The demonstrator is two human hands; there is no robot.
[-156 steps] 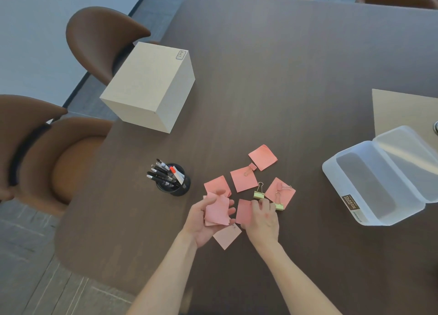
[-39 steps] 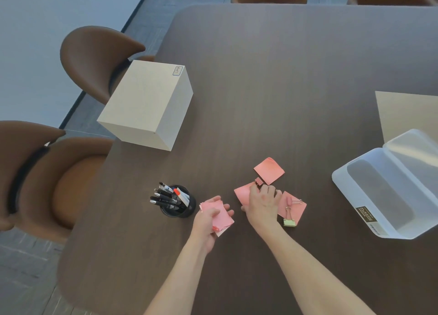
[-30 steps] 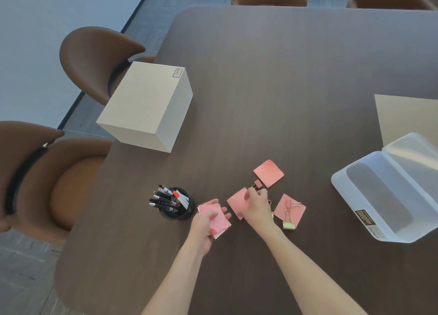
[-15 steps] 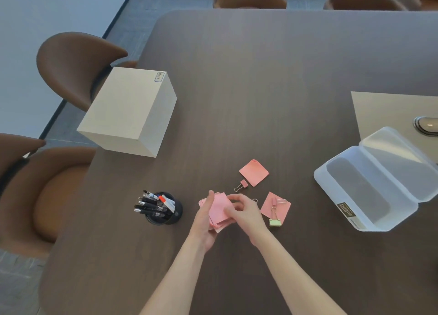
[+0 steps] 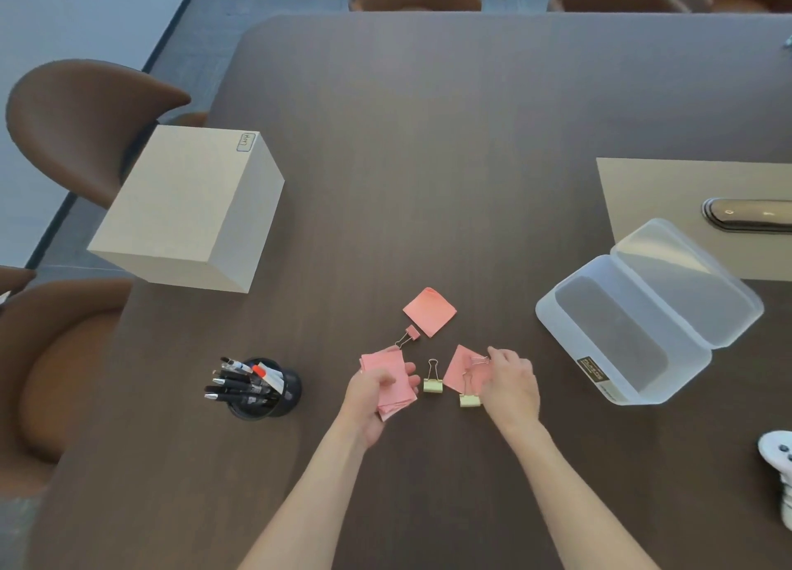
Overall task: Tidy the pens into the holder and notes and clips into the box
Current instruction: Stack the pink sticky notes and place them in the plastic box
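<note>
The left hand [image 5: 377,394] is closed on a small stack of pink notes [image 5: 392,376], thumb on top, held just above the counter [image 5: 428,162]. The right hand [image 5: 508,383] rests on the near note [image 5: 460,366], its fingers [image 5: 497,355] curled down at the note's right edge; whether they already pinch the paper cannot be told. A wire clip appears to lie on this note, and a yellow clip [image 5: 469,399] touches its near corner, so the sensible way, I judge, is to slide the note out from under the metal or lift one edge slowly, letting the clips tip off instead of flinging them. A second yellow clip [image 5: 433,384] sits between the two hands, and a pink clip [image 5: 409,335] lies just beyond the stack, beside the far note [image 5: 430,310]. Once the note is free, it should go squarely onto the stack so the pile stays even under the thumb. The clear box [image 5: 617,334] stands open to the right, well apart from the notes, seemingly empty. The pens [image 5: 240,383] already stand in the holder [image 5: 274,402] on the left, so that half looks done. Two loose notes and the clips remain to be gathered.
</note>
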